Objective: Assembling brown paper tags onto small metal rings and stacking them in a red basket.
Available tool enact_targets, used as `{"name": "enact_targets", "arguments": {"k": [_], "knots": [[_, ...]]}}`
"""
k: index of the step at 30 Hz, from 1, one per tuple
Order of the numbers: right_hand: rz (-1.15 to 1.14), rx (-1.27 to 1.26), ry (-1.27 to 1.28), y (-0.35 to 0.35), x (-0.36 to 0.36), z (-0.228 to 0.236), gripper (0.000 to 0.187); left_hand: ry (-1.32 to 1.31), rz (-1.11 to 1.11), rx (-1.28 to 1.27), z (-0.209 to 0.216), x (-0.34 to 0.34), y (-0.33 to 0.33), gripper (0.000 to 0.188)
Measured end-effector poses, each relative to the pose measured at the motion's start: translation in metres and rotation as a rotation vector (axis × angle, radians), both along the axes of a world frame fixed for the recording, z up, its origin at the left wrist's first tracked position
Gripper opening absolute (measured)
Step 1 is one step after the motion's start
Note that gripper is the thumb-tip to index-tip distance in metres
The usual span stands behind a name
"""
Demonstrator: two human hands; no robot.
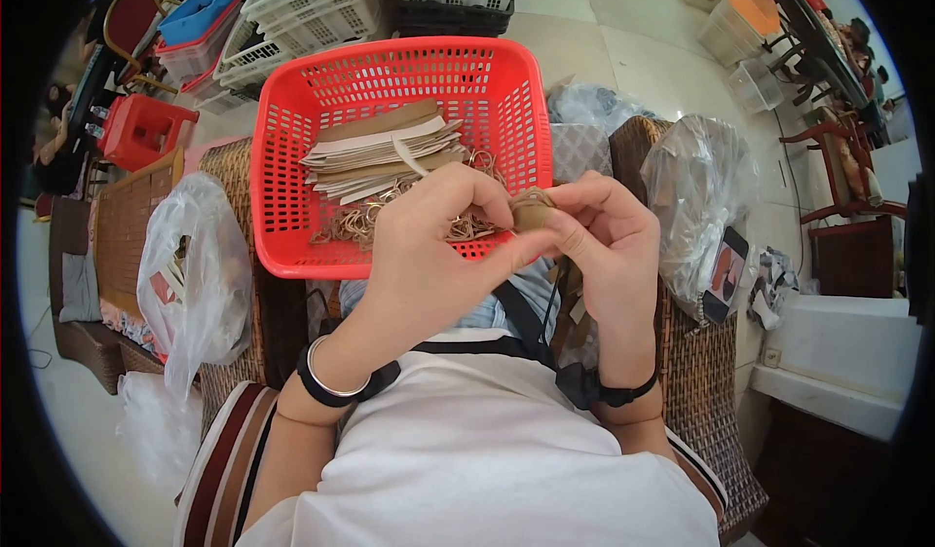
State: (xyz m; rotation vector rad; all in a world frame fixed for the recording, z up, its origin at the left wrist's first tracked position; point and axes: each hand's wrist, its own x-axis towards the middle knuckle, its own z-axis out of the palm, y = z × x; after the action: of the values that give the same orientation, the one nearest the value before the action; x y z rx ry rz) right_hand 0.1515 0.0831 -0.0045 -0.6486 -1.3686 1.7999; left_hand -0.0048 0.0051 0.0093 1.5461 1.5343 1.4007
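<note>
In front of my chest both hands pinch a small folded tan strap (pixel 532 212). My left hand (pixel 429 240) grips its left side between thumb and forefinger. From the right, my right hand (pixel 609 240) presses thumb and fingers on its other side. What lies inside the fold is too small to tell. Just beyond the hands, a red plastic basket (pixel 401 55) holds a stack of tan and white strips (pixel 380 152) and a heap of gold-coloured metal rings or buckles (pixel 365 221). A pale narrow strip (pixel 409 155) shows above my left hand; whether it joins the held strap I cannot tell.
Wicker armrests (pixel 706 372) flank me. Clear plastic bags hang on the left (pixel 195 274) and right (pixel 696 196), with a phone (pixel 726 272) by the right one. Stacked crates (pixel 321 21) stand behind the basket; a red stool (pixel 146 128) is far left. Other people sit at the edges.
</note>
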Motion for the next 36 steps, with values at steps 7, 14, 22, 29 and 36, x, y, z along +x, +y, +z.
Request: {"name": "enact_targets", "arguments": {"k": [7,14,22,29,36], "knots": [[-0.002,-0.137,0.081,0.001,-0.006,-0.008,0.018,0.17,0.165,0.158,-0.007,0.007,0.005,0.012],[0.046,-0.182,0.052,0.007,0.002,-0.016,0.037,0.209,0.103,0.016,-0.003,0.003,0.001,0.005],[0.078,-0.106,0.207,0.001,-0.008,-0.017,0.06,-0.081,0.023,-0.099,-0.009,0.0,0.002,0.005],[0.038,-0.124,0.162,0.003,-0.01,-0.021,0.053,-0.082,-0.009,0.03,-0.016,0.003,0.007,0.005],[0.008,-0.108,-0.028,0.007,0.003,-0.018,0.019,-0.074,-0.013,0.047,-0.019,0.002,0.01,0.005]]}}
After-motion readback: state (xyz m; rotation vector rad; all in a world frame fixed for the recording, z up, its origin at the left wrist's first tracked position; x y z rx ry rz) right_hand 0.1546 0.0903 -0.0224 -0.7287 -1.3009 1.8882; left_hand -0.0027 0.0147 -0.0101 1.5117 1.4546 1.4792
